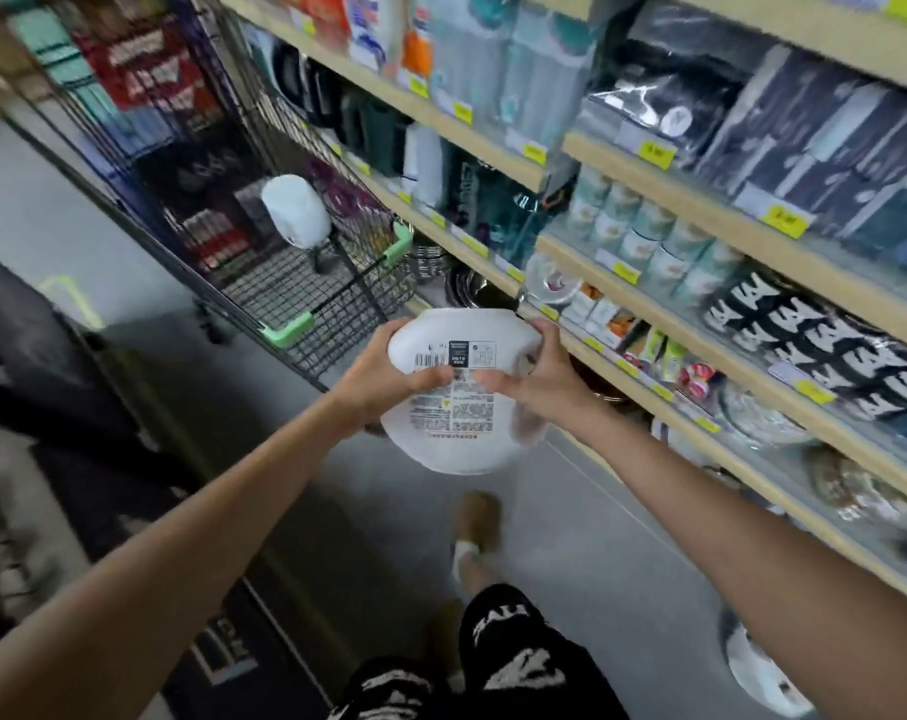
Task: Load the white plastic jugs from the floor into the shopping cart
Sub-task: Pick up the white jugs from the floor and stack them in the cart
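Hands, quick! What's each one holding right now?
Left hand: grips the white plastic jug.
Right hand: grips the same jug.

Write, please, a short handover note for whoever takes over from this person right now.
Left hand: grips the left side of the held jug.
Right hand: grips its right side.
The held jug is in the air, label up, short of the shopping cart.
Done: one loaded jug sits in the cart.
Left: put the held jug in the cart. Then fetch the white object on the floor at bottom right, probably another jug, though it is partly cut off.
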Demonstrator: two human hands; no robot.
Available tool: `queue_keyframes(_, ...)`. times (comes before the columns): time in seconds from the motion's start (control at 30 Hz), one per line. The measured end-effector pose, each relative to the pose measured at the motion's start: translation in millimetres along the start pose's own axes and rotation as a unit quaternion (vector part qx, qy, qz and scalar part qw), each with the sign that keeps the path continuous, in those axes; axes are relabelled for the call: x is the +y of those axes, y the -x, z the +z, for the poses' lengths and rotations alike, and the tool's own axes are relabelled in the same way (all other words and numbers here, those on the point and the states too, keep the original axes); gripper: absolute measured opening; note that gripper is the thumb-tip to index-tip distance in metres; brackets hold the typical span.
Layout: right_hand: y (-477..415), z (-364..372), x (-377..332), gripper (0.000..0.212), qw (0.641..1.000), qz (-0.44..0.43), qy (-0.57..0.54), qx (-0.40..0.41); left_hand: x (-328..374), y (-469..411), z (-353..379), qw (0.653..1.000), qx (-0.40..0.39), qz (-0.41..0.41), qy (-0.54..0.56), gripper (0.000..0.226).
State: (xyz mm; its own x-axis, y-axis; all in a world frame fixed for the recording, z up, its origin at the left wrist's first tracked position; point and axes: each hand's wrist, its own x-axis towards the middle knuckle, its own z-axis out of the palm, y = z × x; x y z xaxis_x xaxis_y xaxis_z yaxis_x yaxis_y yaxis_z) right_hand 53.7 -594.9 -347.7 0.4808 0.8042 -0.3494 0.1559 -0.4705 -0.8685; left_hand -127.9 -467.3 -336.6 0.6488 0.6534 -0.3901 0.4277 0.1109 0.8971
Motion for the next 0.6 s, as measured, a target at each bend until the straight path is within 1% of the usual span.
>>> queue_keyframes(0.07, -31.0, 26.1, -19.0, 0.103, 1.000, -0.012, 0.010, -0.026, -8.4, -12.9, -38.1, 1.000, 0.017, -0.003, 0.003, 0.098)
queue_keyframes(0.1, -46.7, 38.2, -27.8, 0.105, 0.999, -0.019, 0.016, -0.034, -11.7, -20.2, -55.7, 1.000, 0.031, -0.005, 0.001, 0.098)
queue_keyframes(0.23, -113.3, 81.5, -63.4, 0.102, 0.995, -0.027, 0.026, -0.091, -17.6, -51.9, -122.4, 0.997, 0.079, -0.003, -0.022, 0.079)
queue_keyframes(0.33, -166.0, 111.2, -98.2, 0.100, 0.991, -0.032, 0.042, -0.121, -16.8, -85.0, -175.6, 0.995, 0.098, -0.008, -0.034, 0.082)
queue_keyframes(0.43, -211.6, 136.4, -136.4, 0.097, 0.988, -0.039, 0.053, -0.143, -11.1, -115.9, -224.2, 0.993, 0.108, -0.007, -0.037, 0.078)
queue_keyframes(0.47, -226.0, 143.1, -147.6, 0.097, 0.985, -0.037, 0.058, -0.155, -8.5, -124.7, -239.2, 0.994, 0.105, -0.004, -0.039, 0.079)
queue_keyframes(0.57, -268.3, 160.8, -176.1, 0.097, 0.977, -0.028, 0.079, -0.195, -3.2, -151.6, -283.2, 0.994, 0.097, -0.015, -0.052, 0.097)
queue_keyframes(0.6, -281.1, 165.8, -183.9, 0.097, 0.975, -0.028, 0.079, -0.205, -2.2, -161.0, -295.7, 0.994, 0.094, -0.014, -0.057, 0.098)
